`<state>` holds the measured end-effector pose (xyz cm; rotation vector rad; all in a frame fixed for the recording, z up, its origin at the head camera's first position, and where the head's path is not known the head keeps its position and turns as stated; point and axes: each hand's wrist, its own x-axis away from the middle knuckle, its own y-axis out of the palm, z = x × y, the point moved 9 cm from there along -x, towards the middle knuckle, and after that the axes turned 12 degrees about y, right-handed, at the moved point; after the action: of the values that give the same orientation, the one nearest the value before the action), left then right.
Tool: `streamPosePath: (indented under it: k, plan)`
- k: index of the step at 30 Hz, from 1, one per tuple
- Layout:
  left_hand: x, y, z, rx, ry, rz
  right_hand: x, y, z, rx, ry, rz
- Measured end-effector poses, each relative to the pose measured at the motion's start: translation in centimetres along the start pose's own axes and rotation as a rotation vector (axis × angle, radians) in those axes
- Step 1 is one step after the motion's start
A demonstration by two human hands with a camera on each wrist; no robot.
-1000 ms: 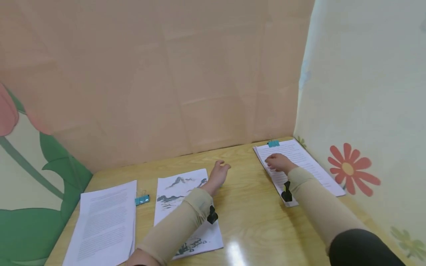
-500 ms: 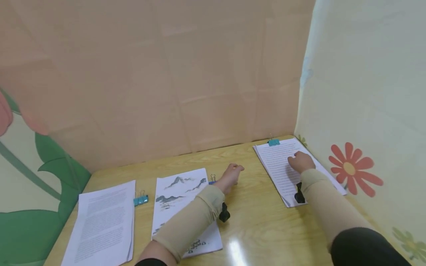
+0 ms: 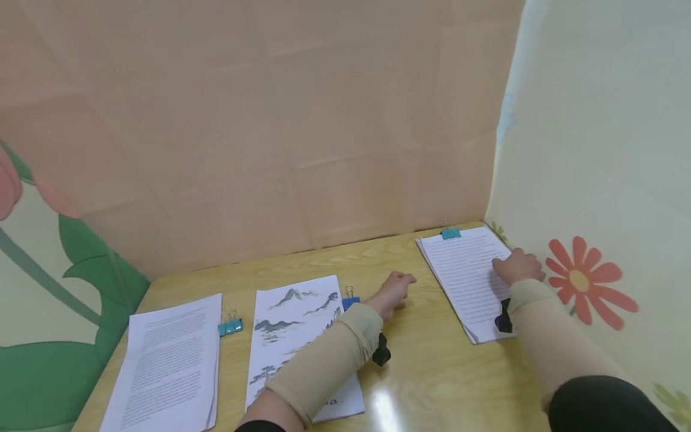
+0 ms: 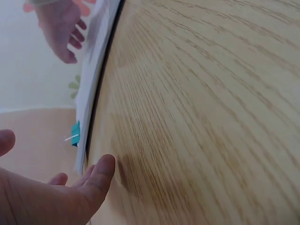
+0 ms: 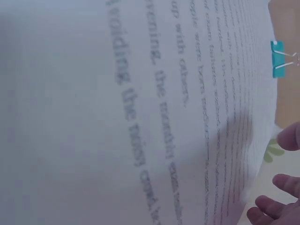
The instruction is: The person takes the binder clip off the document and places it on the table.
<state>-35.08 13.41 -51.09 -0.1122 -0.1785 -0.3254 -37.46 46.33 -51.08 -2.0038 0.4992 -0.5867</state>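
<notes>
At the far right of the table lies a stack of printed paper [image 3: 453, 264], a teal binder clip [image 3: 450, 233] on its back edge. My right hand [image 3: 519, 267] hovers at the stack's right edge. In the right wrist view its fingers [image 5: 269, 206] are spread, with nothing held. My left hand [image 3: 390, 294] is over the table between this stack and a sheet with an ink mountain painting [image 3: 294, 324]. Loosely bent fingers [image 4: 101, 176] hang close to the wood and hold nothing. Just left of that hand, a blue binder clip [image 3: 351, 302] sits at the painting's right edge.
Another printed stack [image 3: 167, 360] lies at the left, with a teal binder clip [image 3: 230, 326] on its right edge. A pinkish covering [image 3: 302, 132] rises behind the table [image 3: 426, 360]. The flower-patterned wall [image 3: 610, 180] stands close on the right.
My left hand has shifted right, off the painting, uncovering the blue binder clip. My right hand has travelled right across the printed stack to its far edge. The papers look unmoved.
</notes>
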Motion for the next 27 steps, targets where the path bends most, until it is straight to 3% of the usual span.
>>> streamPosePath:
  k: [4,11,21,27]
  plan:
    - [0.0,0.5,0.0,0.078,-0.002,0.011,-0.3,-0.1,0.3,0.01,0.009,-0.026]
    - [0.2,2.4,-0.4,0.4,-0.058,0.044,0.1,-0.4,0.9,0.035,0.006,-0.061]
    - [0.3,6.1,-1.1,0.645,-0.099,0.049,0.7,-0.9,1.2,0.049,-0.059,-0.026]
    - [0.2,7.4,-1.3,0.689,-0.1,0.065,0.5,-0.7,1.6,0.05,-0.092,0.006]
